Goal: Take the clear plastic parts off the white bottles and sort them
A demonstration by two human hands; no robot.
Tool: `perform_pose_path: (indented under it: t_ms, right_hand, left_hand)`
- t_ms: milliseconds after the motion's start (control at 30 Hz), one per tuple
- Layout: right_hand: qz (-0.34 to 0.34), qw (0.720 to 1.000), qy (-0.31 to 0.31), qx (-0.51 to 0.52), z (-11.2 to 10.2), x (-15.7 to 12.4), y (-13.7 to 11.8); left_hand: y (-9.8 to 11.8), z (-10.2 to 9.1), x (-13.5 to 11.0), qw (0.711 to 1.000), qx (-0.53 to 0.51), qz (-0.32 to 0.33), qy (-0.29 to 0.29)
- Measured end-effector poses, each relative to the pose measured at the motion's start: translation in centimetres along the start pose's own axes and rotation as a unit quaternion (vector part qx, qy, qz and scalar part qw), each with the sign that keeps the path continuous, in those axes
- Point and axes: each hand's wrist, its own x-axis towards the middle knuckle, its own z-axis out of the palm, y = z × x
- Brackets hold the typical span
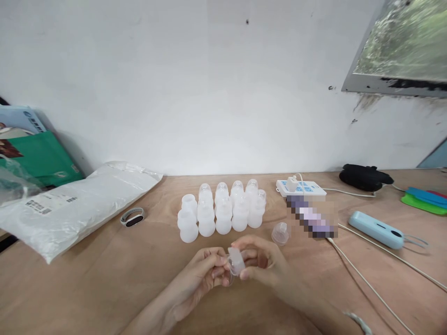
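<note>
At the near side of the wooden table [87,288], between two bare hands: one small translucent white piece [236,261], ring-like, held up off the surface. Left hand [208,269]: thumb and index finger pinching the piece's left edge, remaining fingers curled beneath. Right hand [262,261]: thumb at the lower right edge, index finger arched over the top, the piece gripped between them; other fingers bent behind. A clear curved edge [231,280] shows below the piece (partly hidden by fingers, so whether it is joined cannot be told).

Beyond the hands: white bottles [223,221], ten, upright in two close rows; the pair at the left end has bare necks, and clear domes top several others. To their right, near the right hand: one clear dome cap [280,233], lying loose.

Right side: white power strip [312,188] with a white plug [292,184] seated in it; phone-shaped item [310,217], pixelated, a cable at its near end; pale blue device [377,230] with a cord loop; black case [365,177] near the wall [209,93].

Left side: grey wristband [133,217]; white plastic mailer [94,197], labelled; green folder [52,160] behind it.
</note>
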Motion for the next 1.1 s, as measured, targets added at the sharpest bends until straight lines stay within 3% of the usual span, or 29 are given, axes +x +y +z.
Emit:
perform_pose_path:
  t_ms: [100,167,200,233,300,400,433,500,633,833,1000,1100]
  right_hand:
    - [-0.032,0.997,0.062,-0.036,-1.8,0.3,-0.4]
    - [-0.076,0.979,0.106,-0.160,-3.0,0.5,-1.0]
    - [-0.101,0.956,0.114,-0.250,-3.5,0.5,-1.3]
    - [-0.123,0.923,0.106,-0.349,-3.9,0.6,-1.7]
    - [-0.152,0.829,0.058,-0.536,-4.4,0.6,-2.3]
    - [-0.132,0.687,-0.025,-0.714,-4.9,0.5,-2.9]
    - [-0.112,0.656,-0.044,-0.745,-4.9,0.4,-3.1]
    - [-0.070,0.621,-0.072,-0.778,-5.0,0.1,-3.2]
    - [-0.007,0.608,-0.118,-0.785,-5.0,-0.5,-3.1]
    - [0.050,0.673,-0.132,-0.726,-4.7,-0.6,-3.3]
    - [-0.032,0.705,-0.087,-0.703,-4.0,0.0,-3.7]
    - [-0.123,0.689,-0.058,-0.712,-2.5,1.5,-4.0]
  left_hand:
    - [0.5,-1.1,0.4,0.997,0.062,0.029,0.026]
    - [0.9,-1.9,0.8,0.985,0.161,0.048,0.046]
    - [1.0,-2.2,1.0,0.975,0.211,0.051,0.052]
    - [1.0,-2.5,1.2,0.964,0.255,0.051,0.058]
    - [1.0,-3.0,1.3,0.944,0.320,0.046,0.062]
    - [0.9,-3.3,1.2,0.913,0.401,0.042,0.057]
    - [0.9,-3.4,1.1,0.902,0.428,0.042,0.051]
    - [0.9,-3.4,0.8,0.880,0.472,0.042,0.039]
    - [1.0,-3.6,0.7,0.848,0.525,0.055,0.042]
    - [0.8,-3.8,0.9,0.836,0.544,0.056,0.037]
    - [1.1,-3.9,0.8,0.834,0.547,0.059,0.037]
    - [1.4,-4.0,0.8,0.835,0.545,0.066,0.033]
